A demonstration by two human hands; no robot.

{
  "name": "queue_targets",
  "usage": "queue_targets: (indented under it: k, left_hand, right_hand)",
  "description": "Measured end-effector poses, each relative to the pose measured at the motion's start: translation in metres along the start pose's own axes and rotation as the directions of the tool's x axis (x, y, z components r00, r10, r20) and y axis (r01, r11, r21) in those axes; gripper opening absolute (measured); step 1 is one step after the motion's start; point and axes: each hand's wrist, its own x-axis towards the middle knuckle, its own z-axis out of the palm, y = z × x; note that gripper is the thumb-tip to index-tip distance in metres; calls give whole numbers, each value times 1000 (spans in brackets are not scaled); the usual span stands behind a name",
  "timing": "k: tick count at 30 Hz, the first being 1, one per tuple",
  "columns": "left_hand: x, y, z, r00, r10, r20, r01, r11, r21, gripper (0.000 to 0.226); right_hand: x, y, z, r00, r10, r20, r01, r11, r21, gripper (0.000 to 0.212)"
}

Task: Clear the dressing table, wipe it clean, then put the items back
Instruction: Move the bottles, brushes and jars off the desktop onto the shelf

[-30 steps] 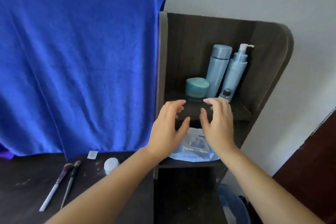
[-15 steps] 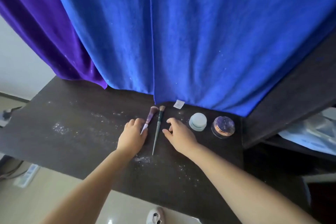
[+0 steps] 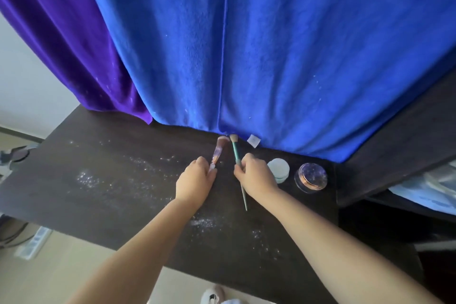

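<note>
Two brushes, one in each hand

Two brushes lie on the dusty dark table (image 3: 103, 195), and I have a hand on each. My left hand (image 3: 195, 181) has its fingers curled around the handle of the purple brush (image 3: 218, 150), whose bristles point away from my fingertips toward the blue towel (image 3: 283, 57). My right hand (image 3: 255, 176) pinches the thin green brush (image 3: 237, 155); its handle tail sticks out behind my fingers, toward me. Just right of my right knuckles sits a pale round jar (image 3: 280, 169), and beside that a glittery purple jar (image 3: 311, 176). White powder is scattered left of my left fingers.
</note>
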Motion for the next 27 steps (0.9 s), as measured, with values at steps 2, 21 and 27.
queue_targets:
  k: [2, 21, 27]
  left_hand:
    - [-12, 23, -12, 995, 72, -71, -84, 977, -195, 25]
    - [-167, 379, -2, 653, 692, -306, -757, 588, -286, 16]
    - [-149, 409, 10, 802, 559, -212, -514, 825, 235, 39]
  right_hand:
    - [-14, 2, -30, 992, -69, -107, 79, 993, 89, 19]
    - [-165, 179, -350, 723, -120, -681, 138, 990, -28, 13]
    - [-128, 180, -359, 835, -116, -538, 102, 993, -57, 22]
